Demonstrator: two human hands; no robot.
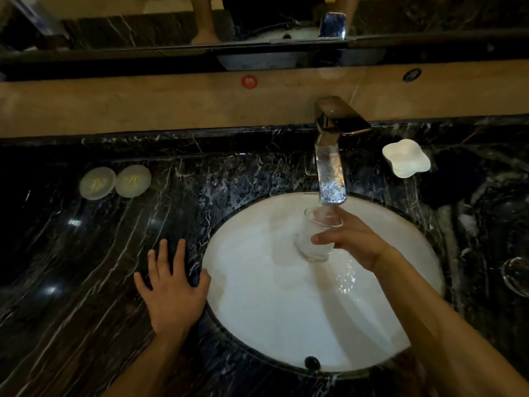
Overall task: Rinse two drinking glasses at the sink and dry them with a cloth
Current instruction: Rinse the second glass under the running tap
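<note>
My right hand [352,242] grips a clear drinking glass [310,239] over the white oval sink [257,310], holding it just under the spout of the chrome faucet [332,156]. The glass tilts a little, its mouth up toward the spout, and it looks whitish with water inside. My left hand [171,285] lies flat with fingers spread on the black marble counter [86,267], at the sink's left rim, holding nothing. At the counter's far right edge sits a round glassy object [516,275], too dark to identify. No cloth is visible.
Two round pale lids or coasters [114,181] lie on the counter at the back left. A white wavy-edged soap dish [406,158] stands right of the faucet. A beige ledge and mirror run along the back. Water drops cover the counter near the faucet.
</note>
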